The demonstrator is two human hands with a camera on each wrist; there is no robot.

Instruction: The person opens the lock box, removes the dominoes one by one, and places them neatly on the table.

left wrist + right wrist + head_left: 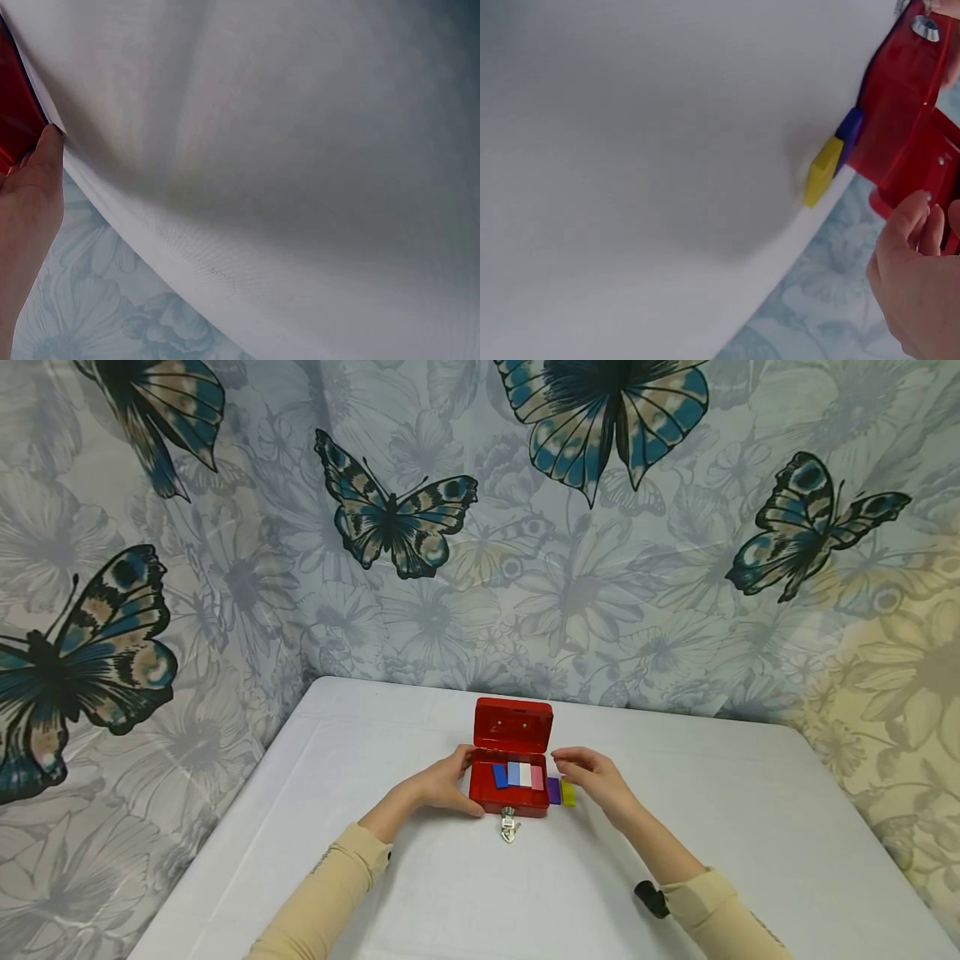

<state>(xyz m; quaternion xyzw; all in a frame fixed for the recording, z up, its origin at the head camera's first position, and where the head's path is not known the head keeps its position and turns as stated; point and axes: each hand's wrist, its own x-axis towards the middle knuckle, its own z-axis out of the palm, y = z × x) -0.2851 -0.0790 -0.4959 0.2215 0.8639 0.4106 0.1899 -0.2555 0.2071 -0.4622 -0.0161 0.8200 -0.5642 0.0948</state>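
A red metal cash box point(512, 807) stands on the table with its lid point(513, 725) raised. Inside lie flat coloured blocks: a tilted blue block point(500, 776), a light blue block point(513, 774), a white block point(526, 775) and a pink block point(537, 777). My left hand point(441, 783) holds the box by its left side, thumb at the front corner, fingers towards the back. Beside the box's right wall, my right hand point(597, 778) hovers with loosely bent fingers and nothing visible in them. Below it, a purple block point(554, 791) and a yellow block point(568, 793) sit side by side.
A silver lock with a key point(509, 827) is at the front of the box. White cloth covers the table point(675, 793). Behind it hangs a butterfly-patterned fabric point(570, 585). A black wrist device point(651, 899) sits at the right sleeve.
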